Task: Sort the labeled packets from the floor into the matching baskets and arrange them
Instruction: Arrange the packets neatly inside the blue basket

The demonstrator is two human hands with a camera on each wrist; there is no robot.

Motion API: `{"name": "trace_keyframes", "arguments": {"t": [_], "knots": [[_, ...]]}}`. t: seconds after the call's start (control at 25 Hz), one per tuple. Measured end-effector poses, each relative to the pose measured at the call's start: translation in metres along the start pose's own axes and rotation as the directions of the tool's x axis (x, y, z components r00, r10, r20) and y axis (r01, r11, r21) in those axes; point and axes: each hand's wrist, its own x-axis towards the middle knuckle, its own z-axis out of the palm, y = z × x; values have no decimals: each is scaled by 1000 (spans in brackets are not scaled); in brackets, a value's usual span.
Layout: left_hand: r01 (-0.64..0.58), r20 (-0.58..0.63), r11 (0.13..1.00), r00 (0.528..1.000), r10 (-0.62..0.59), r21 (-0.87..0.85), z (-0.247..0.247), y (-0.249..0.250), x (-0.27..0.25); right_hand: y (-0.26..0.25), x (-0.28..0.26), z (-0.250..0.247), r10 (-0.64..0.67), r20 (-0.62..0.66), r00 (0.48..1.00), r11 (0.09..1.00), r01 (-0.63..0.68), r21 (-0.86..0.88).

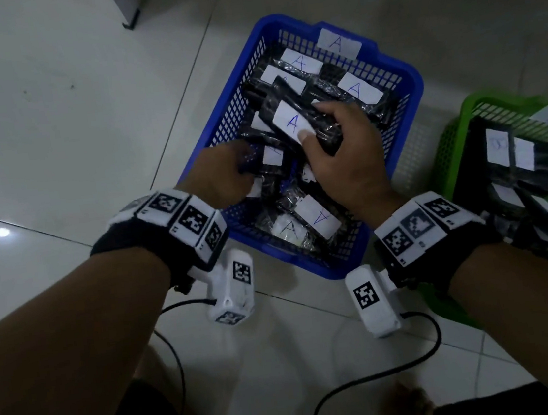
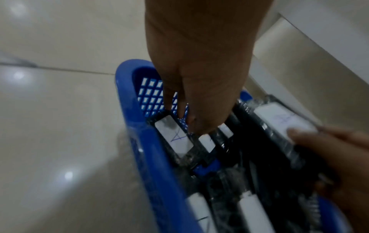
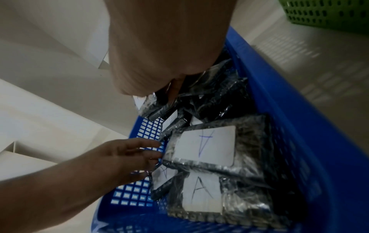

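Observation:
A blue mesh basket (image 1: pixel 412 76) with a white "A" tag (image 1: pixel 338 43) on its far wall holds several black wrapped packets with white "A" labels. My right hand (image 1: pixel 315 123) holds one such packet (image 1: pixel 289 121) tilted above the pile, thumb on its label. That packet (image 2: pixel 283 121) also shows in the left wrist view. My left hand (image 1: pixel 230 174) reaches into the basket's left side. Its fingers (image 3: pixel 151 151) lie fairly straight against the edge of a labelled packet (image 3: pixel 205 146). Two more "A" packets (image 1: pixel 315 216) lie at the near end.
A green mesh basket (image 1: pixel 457 136) with black labelled packets stands right of the blue one, a strip of floor between them. Pale floor tiles spread to the left. Black cables (image 1: pixel 373 378) trail across the floor near my knees. A cabinet foot (image 1: pixel 132 21) stands far left.

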Motion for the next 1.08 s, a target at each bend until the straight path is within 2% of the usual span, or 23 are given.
{"name": "trace_keyframes", "arguments": {"t": [0.04, 0.12, 0.2, 0.32, 0.48, 0.68, 0.88, 1.0, 1.08], "knots": [[-89, 70, 985, 994, 79, 147, 4, -4, 1, 0, 0, -1, -1, -37, 999, 1000, 1, 5], [-165, 112, 952, 984, 140, 259, 12, -5, 2, -1, -2, -3, -3, -46, 999, 1000, 3, 0], [-164, 87, 921, 986, 142, 354, 16, 1, 2, -2, -5, -5, -5, -29, 1000, 1000, 5, -1], [-109, 121, 852, 991, 54, 512, 11, 9, 3, -2, -5, -6, 9, -30, 999, 1000, -8, 18], [-56, 167, 877, 986, -28, 477, -7, 13, 6, 0, -1, -7, 18, -72, 997, 999, -16, 30], [105, 9, 949, 994, -113, 299, -26, 12, 11, -3, 0, -2, 7, -42, 999, 999, -5, 33], [222, -142, 883, 974, -178, 413, -5, 16, -4, -1, -3, 1, -5, -8, 1000, 999, 5, 40], [219, -190, 852, 971, -143, 475, -4, 17, -4, 2, -2, 0, 12, -6, 1000, 999, -12, 47], [182, -178, 851, 978, -107, 492, -1, 11, 3, 3, -2, -1, 11, -12, 1000, 999, -11, 39]]}}
